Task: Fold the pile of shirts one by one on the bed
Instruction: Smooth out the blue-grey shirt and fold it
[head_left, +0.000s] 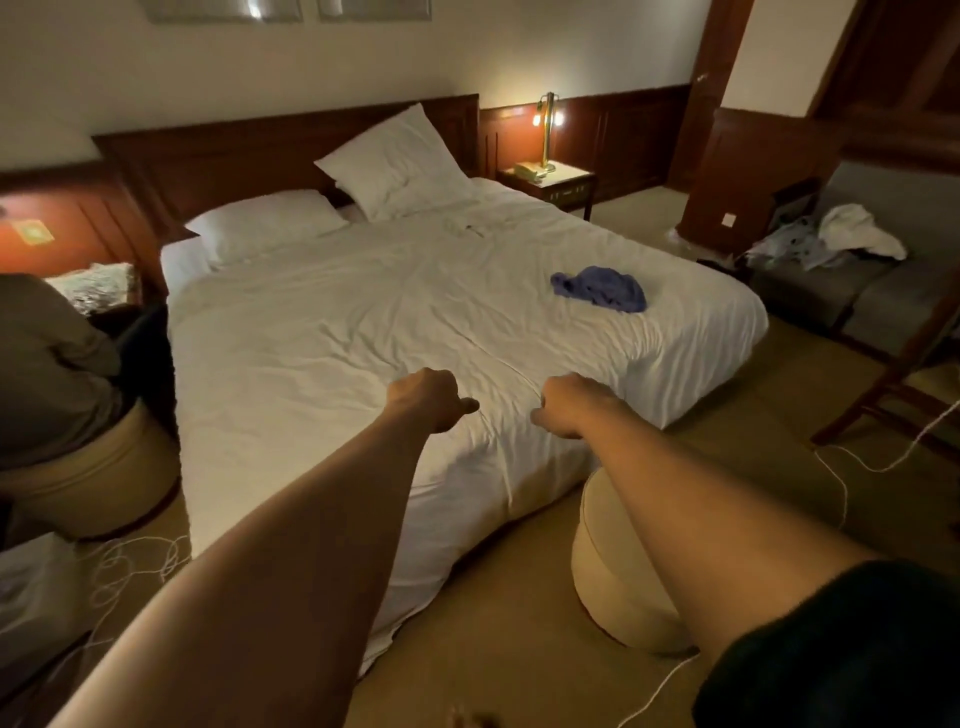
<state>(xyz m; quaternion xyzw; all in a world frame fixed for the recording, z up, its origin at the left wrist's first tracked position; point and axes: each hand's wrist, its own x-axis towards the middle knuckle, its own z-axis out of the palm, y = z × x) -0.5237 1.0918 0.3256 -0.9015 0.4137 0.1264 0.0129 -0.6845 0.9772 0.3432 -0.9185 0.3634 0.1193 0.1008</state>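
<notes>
A crumpled blue shirt (598, 289) lies alone on the white bed (322, 332), near its right edge. Both my arms reach out over the foot of the bed. My left hand (431, 400) is curled into a loose fist with the thumb pointing right, low over the sheet. My right hand (570, 405) is curled the same way a short gap to its right. Neither hand shows anything held in it. The blue shirt lies well beyond my right hand, out of its reach.
More clothes (836, 236) lie heaped on a grey sofa (810, 291) at the right. A cream pouffe (618, 571) stands under my right arm. A person (52, 358) sits at the bed's left side. White cables (841, 467) trail over the carpet. Two pillows (395, 161) lie at the headboard.
</notes>
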